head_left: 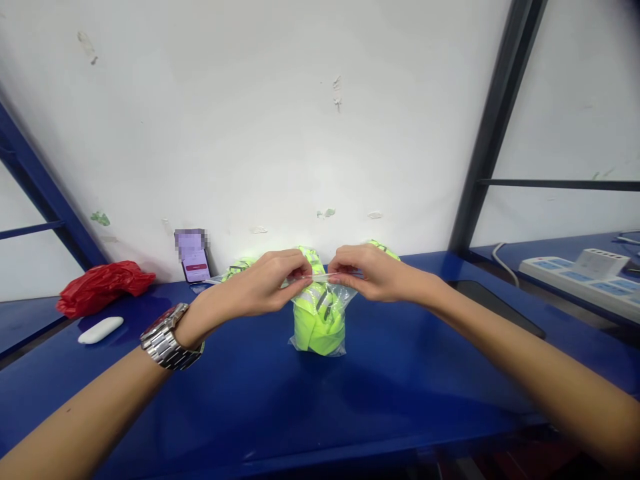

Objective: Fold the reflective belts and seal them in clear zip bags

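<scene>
A clear plastic bag (320, 327) stands upright on the blue table (380, 393), stuffed with a neon yellow-green garment that has grey reflective strips. My left hand (265, 283), with a metal watch on its wrist, pinches the bag's top edge from the left. My right hand (373, 272) pinches the same top edge from the right. Both hands' fingertips nearly meet above the bag. More yellow-green garments (240, 268) lie behind my hands against the wall.
A phone (195, 261) leans on the white wall at the back left. A crumpled red plastic bag (103, 285) and a small white oval case (100, 330) lie at the left. A white power strip (585, 275) sits on the right-hand table beyond a dark post.
</scene>
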